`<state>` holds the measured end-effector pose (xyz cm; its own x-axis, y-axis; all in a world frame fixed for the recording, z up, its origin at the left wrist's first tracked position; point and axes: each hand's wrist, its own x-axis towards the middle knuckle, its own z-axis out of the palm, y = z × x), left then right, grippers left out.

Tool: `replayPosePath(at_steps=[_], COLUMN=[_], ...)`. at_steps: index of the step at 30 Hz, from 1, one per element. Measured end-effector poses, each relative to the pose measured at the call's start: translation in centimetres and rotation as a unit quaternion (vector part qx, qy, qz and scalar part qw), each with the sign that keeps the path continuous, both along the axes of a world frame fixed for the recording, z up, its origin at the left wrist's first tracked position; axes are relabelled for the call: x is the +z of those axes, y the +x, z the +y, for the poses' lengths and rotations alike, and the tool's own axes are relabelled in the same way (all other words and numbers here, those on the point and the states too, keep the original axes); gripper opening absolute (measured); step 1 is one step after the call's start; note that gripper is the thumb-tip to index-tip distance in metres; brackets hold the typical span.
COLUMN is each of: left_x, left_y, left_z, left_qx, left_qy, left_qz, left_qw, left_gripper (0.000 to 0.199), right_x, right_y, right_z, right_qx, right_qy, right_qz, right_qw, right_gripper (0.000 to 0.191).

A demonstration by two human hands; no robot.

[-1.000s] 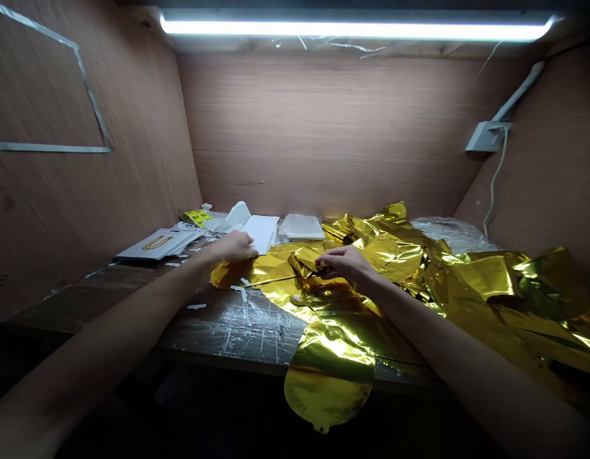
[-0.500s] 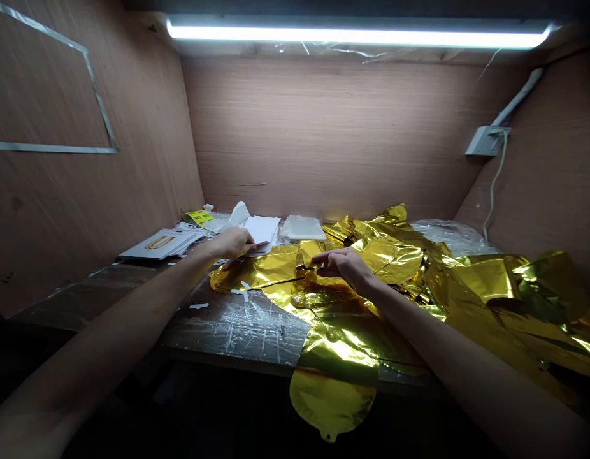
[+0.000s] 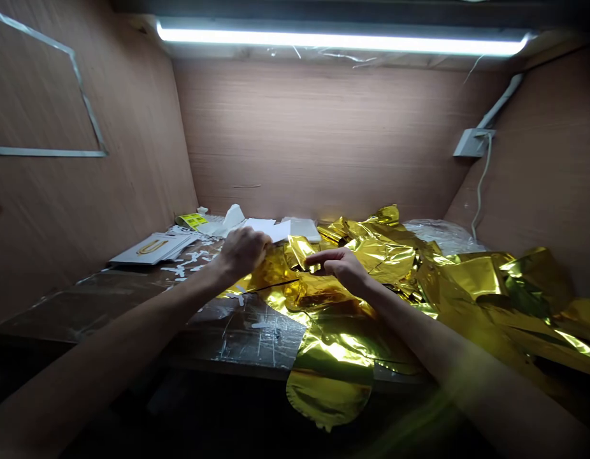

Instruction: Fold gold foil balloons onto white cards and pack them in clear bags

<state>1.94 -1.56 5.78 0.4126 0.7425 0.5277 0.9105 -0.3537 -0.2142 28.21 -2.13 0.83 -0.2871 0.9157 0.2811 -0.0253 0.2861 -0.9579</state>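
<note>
My left hand [image 3: 247, 250] is closed on a white card [image 3: 280, 231], which sticks out past its fingers towards the right. Below that hand lies gold foil [image 3: 330, 347], part of which hangs over the table's front edge. My right hand [image 3: 337, 262] pinches a folded piece of the same foil, its index finger stretched to the left along it. A small gap separates the two hands. Behind them are a white card stack [image 3: 259, 224] and a clear plastic packet [image 3: 304, 228].
Cards with a gold U [image 3: 154, 247] lie at the left, near white scraps [image 3: 192, 260] and a yellow sheet [image 3: 193, 221]. More crumpled gold foil covers the right side. Clear plastic [image 3: 441, 234] lies at the back right. A socket box [image 3: 473, 143] hangs above, with a cable.
My left hand has moved right from the card stack, carrying a white card towards my right hand. The folded foil at my right hand is raised a little. The view has shifted slightly.
</note>
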Motion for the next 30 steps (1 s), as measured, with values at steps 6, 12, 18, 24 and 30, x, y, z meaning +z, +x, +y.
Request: replayPosePath(at_steps=[6, 12, 18, 24, 30], left_x=[-1.8, -2.9, -2.2, -2.1, -2.7], left_y=[1.5, 1.3, 1.6, 2.9, 2.6], left_z=[-0.7, -0.2, -0.4, -0.4, 0.2], left_qx=[-0.054, -0.077, -0.158, -0.314, -0.265], left_qy=[-0.045, -0.076, -0.279, -0.474, -0.415], left_qz=[0.004, -0.026, -0.246, -0.589, -0.607], left_qw=[0.997, 0.994, 0.915, 0.574, 0.624], left_gripper=[0.026, 0.021, 0.039, 0.049, 0.047], right_x=[0.8, 2.3, 3.1, 2.0, 2.0], right_y=[1.0, 1.7, 2.0, 1.5, 1.0], right_z=[-0.1, -0.6, -1.3, -1.1, -1.4], right_qx=[0.006, -0.003, -0.042, 0.017, 0.096], right_qy=[0.033, 0.027, 0.024, -0.011, 0.002], right_qz=[0.092, 0.164, 0.149, 0.040, -0.019], right_qw=[0.995, 0.986, 0.988, 0.999, 0.995], right_gripper=[0.042, 0.043, 0.041, 0.038, 0.042])
